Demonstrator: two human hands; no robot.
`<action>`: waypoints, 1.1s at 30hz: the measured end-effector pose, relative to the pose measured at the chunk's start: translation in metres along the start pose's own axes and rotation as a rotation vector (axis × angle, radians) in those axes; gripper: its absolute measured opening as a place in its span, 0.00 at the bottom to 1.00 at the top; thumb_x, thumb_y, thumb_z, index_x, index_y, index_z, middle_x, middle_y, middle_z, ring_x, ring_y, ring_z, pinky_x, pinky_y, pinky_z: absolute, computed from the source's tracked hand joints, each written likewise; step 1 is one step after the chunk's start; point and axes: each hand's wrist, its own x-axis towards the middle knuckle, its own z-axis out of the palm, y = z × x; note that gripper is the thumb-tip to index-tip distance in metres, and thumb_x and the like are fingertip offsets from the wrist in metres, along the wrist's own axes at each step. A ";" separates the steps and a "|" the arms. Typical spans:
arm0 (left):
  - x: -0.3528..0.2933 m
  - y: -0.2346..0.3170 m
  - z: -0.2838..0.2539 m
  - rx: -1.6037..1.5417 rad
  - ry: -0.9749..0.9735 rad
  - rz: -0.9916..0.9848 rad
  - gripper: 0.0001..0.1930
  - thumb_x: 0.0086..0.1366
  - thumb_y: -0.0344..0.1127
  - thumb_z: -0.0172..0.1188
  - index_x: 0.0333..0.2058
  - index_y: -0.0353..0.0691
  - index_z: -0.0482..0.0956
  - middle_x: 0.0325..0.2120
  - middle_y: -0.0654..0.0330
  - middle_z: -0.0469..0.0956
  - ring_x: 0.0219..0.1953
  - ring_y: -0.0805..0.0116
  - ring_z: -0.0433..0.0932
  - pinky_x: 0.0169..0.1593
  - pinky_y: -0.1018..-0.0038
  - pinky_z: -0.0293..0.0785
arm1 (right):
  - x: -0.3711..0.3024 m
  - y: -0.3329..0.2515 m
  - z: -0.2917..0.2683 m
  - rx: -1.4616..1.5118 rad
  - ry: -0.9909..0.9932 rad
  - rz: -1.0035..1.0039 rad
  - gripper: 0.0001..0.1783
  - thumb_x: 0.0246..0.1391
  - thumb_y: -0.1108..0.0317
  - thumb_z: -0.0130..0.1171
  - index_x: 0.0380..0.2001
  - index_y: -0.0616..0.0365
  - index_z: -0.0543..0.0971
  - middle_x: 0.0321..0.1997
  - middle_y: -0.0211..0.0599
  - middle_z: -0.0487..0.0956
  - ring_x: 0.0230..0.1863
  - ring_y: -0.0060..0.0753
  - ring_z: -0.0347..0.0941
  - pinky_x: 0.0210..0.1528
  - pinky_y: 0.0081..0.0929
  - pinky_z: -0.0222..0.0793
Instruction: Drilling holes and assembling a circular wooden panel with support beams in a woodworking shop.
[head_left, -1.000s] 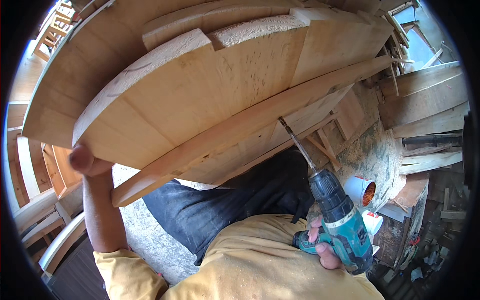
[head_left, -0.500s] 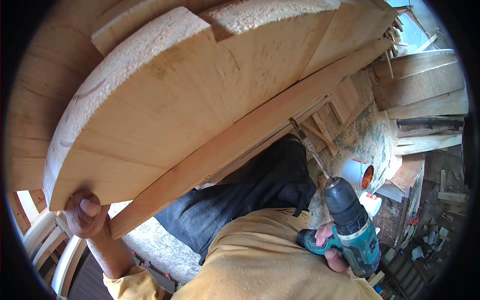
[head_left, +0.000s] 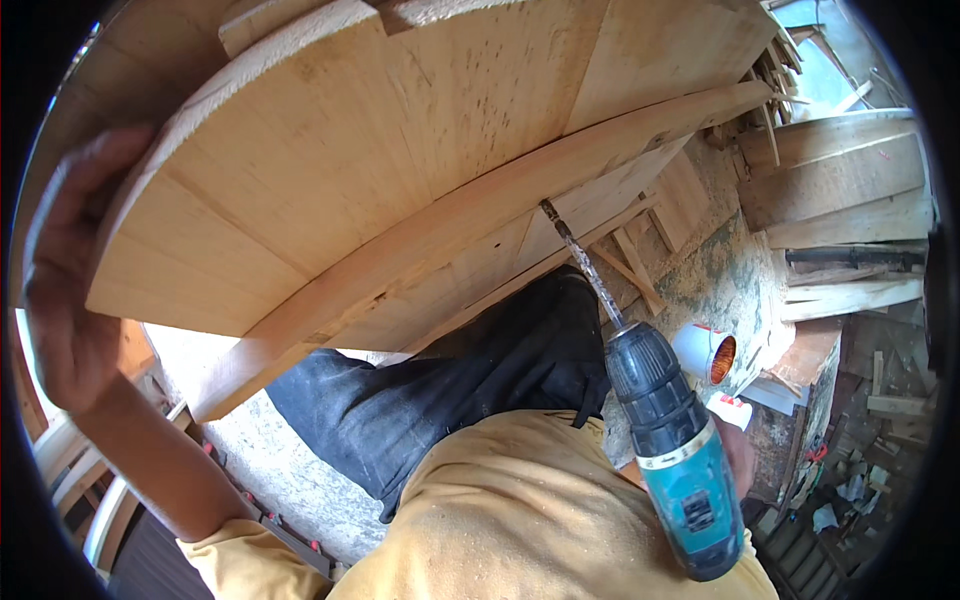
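A large pale wooden panel point(head_left: 330, 170) with a curved edge tilts across the upper view, with a long bowed wooden batten point(head_left: 400, 250) against its face. My left hand point(head_left: 70, 290) cups the panel's curved left end, its fingers bent along the rim and slightly blurred. On the right, my right hand point(head_left: 740, 458) is closed around a teal and black cordless drill point(head_left: 675, 450), whose body hides most of the fingers. The long drill bit point(head_left: 588, 268) points up and left. Its tip overlaps the batten's lower edge; whether they touch I cannot tell.
A white bucket point(head_left: 702, 352) with a brown inside stands right of the drill, a smaller white container point(head_left: 730, 410) beside it. Stacked boards point(head_left: 840, 175) lie at the right. Curved wooden pieces point(head_left: 90, 480) are at lower left. Scraps litter the floor at far right.
The panel and batten have tilted, showing more of the underside. My left hand has shifted up along the curved edge. The drill has swung left and turned, its bit tip moving up and left.
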 end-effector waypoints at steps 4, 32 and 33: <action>0.002 -0.045 0.015 -0.547 0.241 0.186 0.41 0.60 0.56 0.57 0.62 0.34 0.54 0.59 0.49 0.59 0.63 0.61 0.58 0.64 0.67 0.54 | -0.005 0.033 -0.009 0.003 -0.151 -0.956 0.23 0.36 0.60 0.69 0.34 0.63 0.78 0.25 0.43 0.78 0.28 0.37 0.77 0.32 0.30 0.72; 0.005 -0.105 0.016 -2.343 -0.120 -0.344 0.32 0.56 0.58 0.59 0.53 0.45 0.70 0.44 0.52 0.74 0.48 0.61 0.74 0.50 0.69 0.67 | 0.011 -0.060 0.052 1.567 -1.286 -2.645 0.23 0.50 0.51 0.53 0.24 0.65 0.75 0.19 0.44 0.74 0.18 0.42 0.72 0.18 0.38 0.67; 0.004 -0.107 0.018 -2.405 -0.138 -0.374 0.31 0.56 0.58 0.60 0.53 0.45 0.70 0.44 0.52 0.75 0.47 0.61 0.74 0.49 0.69 0.68 | 0.009 -0.058 0.048 1.495 -1.205 -2.576 0.22 0.50 0.52 0.54 0.24 0.64 0.75 0.19 0.43 0.74 0.19 0.41 0.72 0.19 0.38 0.67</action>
